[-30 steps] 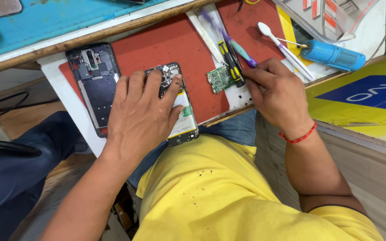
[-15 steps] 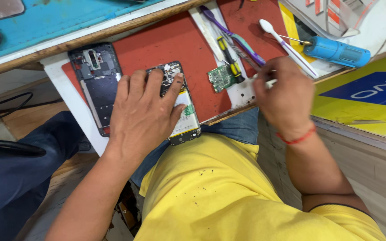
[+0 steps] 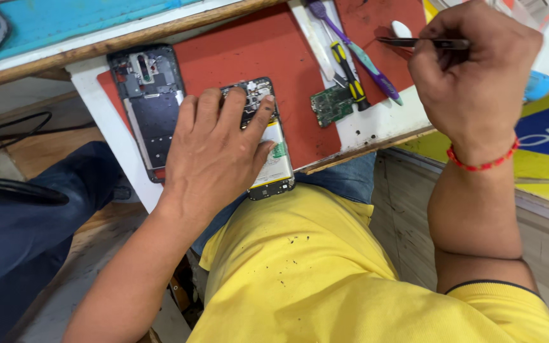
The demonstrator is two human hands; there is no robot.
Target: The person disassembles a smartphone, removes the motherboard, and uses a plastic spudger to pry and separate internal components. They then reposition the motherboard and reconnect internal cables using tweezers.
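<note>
Left hand point(image 3: 214, 159) flat, pressing opened black phone with exposed white battery point(image 3: 273, 159) on red rubber mat point(image 3: 268, 44). Right hand point(image 3: 471, 70), right of phone, pinching slim metal tweezers point(image 3: 414, 42). Seems inner-part step; tips need careful aim.

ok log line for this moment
left hand: pressing opened phone | right hand: holding tweezers | circuit board: on mat

Single head-worn view, steep downward look from above wearer's lap, close range, facing counter point(image 3: 376, 130) near edge; both forearms enter from bottom.
</note>
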